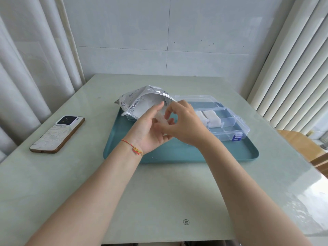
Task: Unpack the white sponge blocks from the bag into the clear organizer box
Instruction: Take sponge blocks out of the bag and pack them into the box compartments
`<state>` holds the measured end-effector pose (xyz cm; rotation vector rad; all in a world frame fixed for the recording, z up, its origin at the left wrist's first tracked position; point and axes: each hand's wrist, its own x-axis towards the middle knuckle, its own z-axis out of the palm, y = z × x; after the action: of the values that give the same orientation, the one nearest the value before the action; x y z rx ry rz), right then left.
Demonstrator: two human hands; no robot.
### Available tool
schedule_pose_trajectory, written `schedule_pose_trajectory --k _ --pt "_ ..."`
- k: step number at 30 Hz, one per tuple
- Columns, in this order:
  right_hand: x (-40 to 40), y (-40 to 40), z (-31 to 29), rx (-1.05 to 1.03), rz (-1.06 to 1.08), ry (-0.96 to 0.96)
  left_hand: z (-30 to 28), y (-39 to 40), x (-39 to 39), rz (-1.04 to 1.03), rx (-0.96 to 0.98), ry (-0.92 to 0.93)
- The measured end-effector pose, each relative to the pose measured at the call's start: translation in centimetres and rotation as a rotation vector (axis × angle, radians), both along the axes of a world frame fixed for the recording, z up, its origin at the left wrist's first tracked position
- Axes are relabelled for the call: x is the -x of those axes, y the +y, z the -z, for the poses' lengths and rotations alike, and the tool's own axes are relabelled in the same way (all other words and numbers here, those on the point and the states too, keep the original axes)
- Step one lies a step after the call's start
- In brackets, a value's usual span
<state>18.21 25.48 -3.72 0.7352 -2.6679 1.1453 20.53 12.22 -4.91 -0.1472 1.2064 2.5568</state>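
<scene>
A silver foil bag [142,102] lies open-mouthed on the left of a teal tray [177,153]. To its right stands the clear organizer box [229,121], lid open, with white sponge blocks [211,118] in a middle compartment. Above the tray, between bag and box, both hands meet on one white sponge block [162,120]. My left hand [150,130] supports it with the palm turned up and the fingers curled under. My right hand [182,125] pinches it from the right. Fingers hide most of the block.
A phone [56,134] in a pale patterned case lies face down on the table's left. The table [159,192] is pale green. Curtains hang at both sides, and a wooden chair [305,146] stands at the right edge.
</scene>
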Motion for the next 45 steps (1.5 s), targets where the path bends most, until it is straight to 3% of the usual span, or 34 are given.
schedule_pose_trajectory --k 4,14,23,29,34,38,41,45 --pt "-0.5 0.6 -1.0 0.052 -0.080 -0.095 0.0 -0.5 0.1 -0.085 -0.039 -0.075" --pt "-0.7 -0.8 -0.2 0.061 -0.032 0.027 0.1 -0.2 0.2 -0.095 0.021 -0.049" --pt "-0.1 -0.2 -0.5 0.071 -0.017 -0.001 0.1 -0.1 0.4 -0.190 0.095 -0.126" --pt "-0.6 0.0 -1.1 0.122 -0.076 -0.086 -0.1 -0.2 0.2 -0.193 0.024 -0.115" --pt "-1.4 0.7 -2.7 0.252 -0.151 -0.274 0.6 -0.7 0.7 -0.187 -0.063 -0.154" --pt "-1.0 1.5 -3.2 0.548 -0.229 -0.399 0.5 -0.8 1.0 -0.206 -0.093 -0.170" --pt "-0.6 1.4 -3.0 0.555 -0.022 -0.216 0.2 -0.6 0.6 -0.193 -0.107 -0.134" --pt "-0.7 0.6 -1.9 0.258 0.057 0.074 0.1 -0.3 0.3 -0.151 -0.110 -0.120"
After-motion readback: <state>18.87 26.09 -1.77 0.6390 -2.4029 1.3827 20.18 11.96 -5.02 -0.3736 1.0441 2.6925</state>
